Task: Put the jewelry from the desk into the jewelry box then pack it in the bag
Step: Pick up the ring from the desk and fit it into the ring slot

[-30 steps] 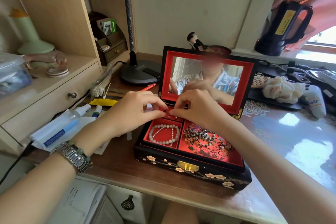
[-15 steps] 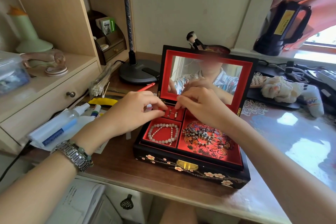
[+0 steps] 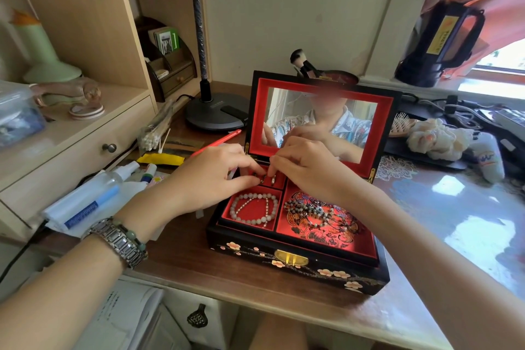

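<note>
Your jewelry box [image 3: 298,264] is black with pink blossoms, red-lined inside. Within it, pale beads [image 3: 253,209] lie on plain red; right of them, dark beads [image 3: 318,212] on red-and-black pattern.

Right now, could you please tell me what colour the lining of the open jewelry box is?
Red, seen best in the head view: the black lacquered jewelry box has red lining.

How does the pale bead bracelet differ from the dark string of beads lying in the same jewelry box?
The pale bead bracelet lies in the small front-left compartment; the dark bead string lies in the large right compartment.
The pale bead bracelet spreads out as an open loop on plain red lining; the dark bead string is bunched in a heap on patterned lining.
Its beads are whitish and look larger; the dark string's look greyish-brown and smaller.
Both rest untouched inside the open jewelry box.
</note>
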The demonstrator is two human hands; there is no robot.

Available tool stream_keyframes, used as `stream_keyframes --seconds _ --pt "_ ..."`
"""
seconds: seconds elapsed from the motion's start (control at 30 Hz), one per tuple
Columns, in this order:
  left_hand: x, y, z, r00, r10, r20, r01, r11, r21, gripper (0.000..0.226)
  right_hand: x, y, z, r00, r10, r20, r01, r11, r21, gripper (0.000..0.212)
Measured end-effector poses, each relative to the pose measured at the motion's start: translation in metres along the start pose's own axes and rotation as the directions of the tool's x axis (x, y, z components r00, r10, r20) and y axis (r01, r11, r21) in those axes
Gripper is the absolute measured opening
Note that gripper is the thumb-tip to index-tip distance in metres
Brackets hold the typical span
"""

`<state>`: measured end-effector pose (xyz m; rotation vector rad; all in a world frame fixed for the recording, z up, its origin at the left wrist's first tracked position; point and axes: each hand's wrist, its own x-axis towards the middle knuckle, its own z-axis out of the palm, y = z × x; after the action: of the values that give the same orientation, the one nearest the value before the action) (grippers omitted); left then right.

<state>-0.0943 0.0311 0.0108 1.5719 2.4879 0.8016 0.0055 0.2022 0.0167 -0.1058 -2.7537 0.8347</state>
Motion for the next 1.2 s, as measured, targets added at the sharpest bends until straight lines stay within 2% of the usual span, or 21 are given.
stream_keyframes --seconds 0.37,0.63,1.2 --pt "-0.0003 -0.0019 -0.0003 0.999 0.006 -0.042 -0.008 0.999 -0.050 0.015 0.0009 0.0028 0.0005 0.998 0.033 -0.048 -0.032 0.999 0.015 0.028" --pt "-0.0011 -0.0022 -0.0008 0.999 0.001 -0.048 -0.003 0.999 -0.038 0.013 -0.0005 0.0017 0.0027 1.000 0.008 -0.018 -0.008 1.000 -0.005 0.025" --pt "0.0018 -0.0027 0.0018 1.000 0.017 -0.011 -0.017 0.999 -0.036 0.016 -0.0013 0.0030 0.0018 1.000 0.006 -0.021 -0.006 1.000 -0.024 0.026"
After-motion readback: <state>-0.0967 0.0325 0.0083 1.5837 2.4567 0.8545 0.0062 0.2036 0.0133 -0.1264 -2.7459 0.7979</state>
